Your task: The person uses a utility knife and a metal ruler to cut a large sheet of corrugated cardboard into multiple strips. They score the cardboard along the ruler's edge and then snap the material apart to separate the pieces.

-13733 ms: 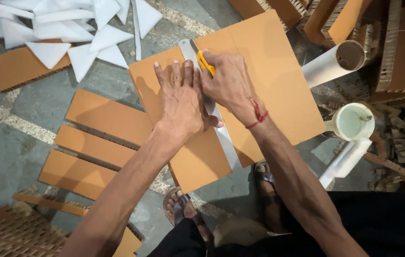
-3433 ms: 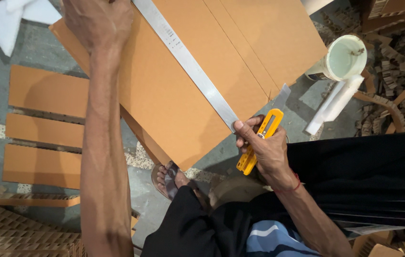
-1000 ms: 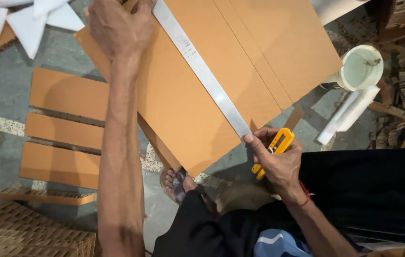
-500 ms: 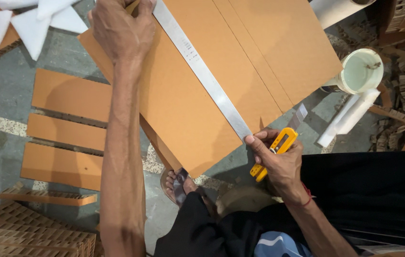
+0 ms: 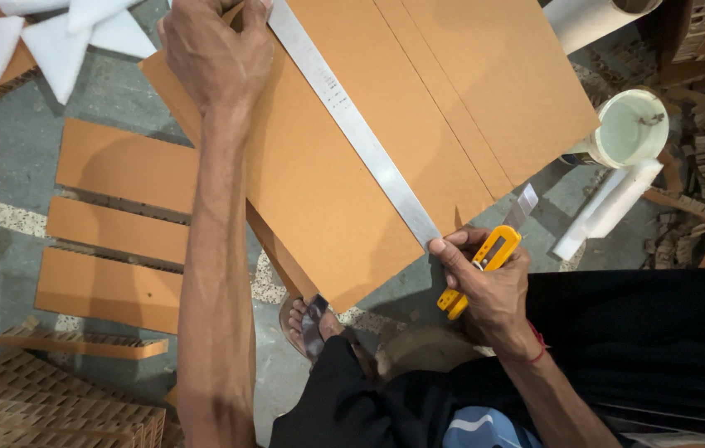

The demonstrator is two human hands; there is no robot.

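Right hand (image 5: 489, 290) fingers closed around yellow utility knife (image 5: 482, 267), blade out toward 1 o'clock, just off the near end of the steel ruler (image 5: 352, 124). Left hand (image 5: 216, 54) at 11 o'clock, fingers pressed flat on the ruler's far end, pinning it to the brown cardboard sheet (image 5: 319, 182) as a straightedge. Sheet lies on the floor (image 5: 4, 166); cut strips (image 5: 116, 232) at 9 o'clock.

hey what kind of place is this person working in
Probably a small cardboard-cutting workshop, worked on the floor. A large brown cardboard sheet lies on bare concrete under a metal ruler, cut cardboard strips are laid out alongside, and honeycomb board offcuts are piled nearby. The right hand holds a yellow utility knife.
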